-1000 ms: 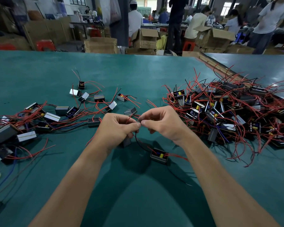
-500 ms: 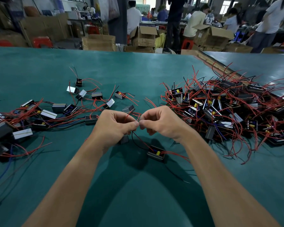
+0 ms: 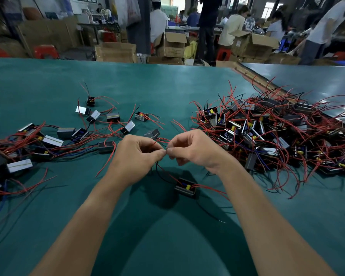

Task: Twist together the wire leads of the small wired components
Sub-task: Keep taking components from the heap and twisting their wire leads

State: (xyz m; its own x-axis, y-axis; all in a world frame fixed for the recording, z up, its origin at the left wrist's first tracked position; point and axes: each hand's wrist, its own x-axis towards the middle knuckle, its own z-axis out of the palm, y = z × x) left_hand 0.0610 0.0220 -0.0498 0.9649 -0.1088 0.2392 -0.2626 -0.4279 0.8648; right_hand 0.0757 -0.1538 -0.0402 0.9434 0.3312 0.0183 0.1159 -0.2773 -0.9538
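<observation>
centre frame | left hand (image 3: 136, 156) and right hand (image 3: 193, 150) stay tip to tip, fingers (image 3: 159, 153) clamped on the leads (image 3: 163, 139), barely shifted in the last second | component (image 3: 185, 187) on bench (image 3: 167, 86) just below | twist likely still underway | pile (image 3: 267, 132) at right waits

Small black component (image 3: 185, 187) on green mat, red/blk leads (image 3: 168, 176) rising

The desk (image 3: 167, 86) has a teal covering, matt and smooth, with a soft sheen at the far side. The small components (image 3: 185, 189) have black plastic housings. Some at the left show bright, mirror-like metal faces (image 3: 82, 110). The wire leads (image 3: 108, 159) have glossy red plastic insulation. The far boxes (image 3: 116, 53) are matt brown cardboard.
</observation>
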